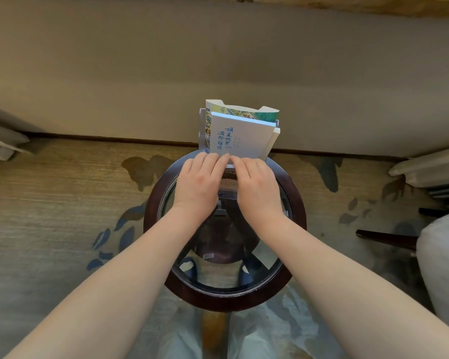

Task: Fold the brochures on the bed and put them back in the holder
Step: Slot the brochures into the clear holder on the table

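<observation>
While blue-lettered white brochure [240, 137] stands in holder [201, 125] | left hand [198, 182], right hand [257, 189]: grip released

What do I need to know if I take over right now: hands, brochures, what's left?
Left hand: fingers straight, tips at the white brochure's lower edge.
Right hand: same, beside it.
The white brochure stands at the front of the clear holder on the round glass table, illustrated brochure behind it.
Done: both are in the holder.
Left: withdraw the hands; whether more brochures remain is out of view.
</observation>
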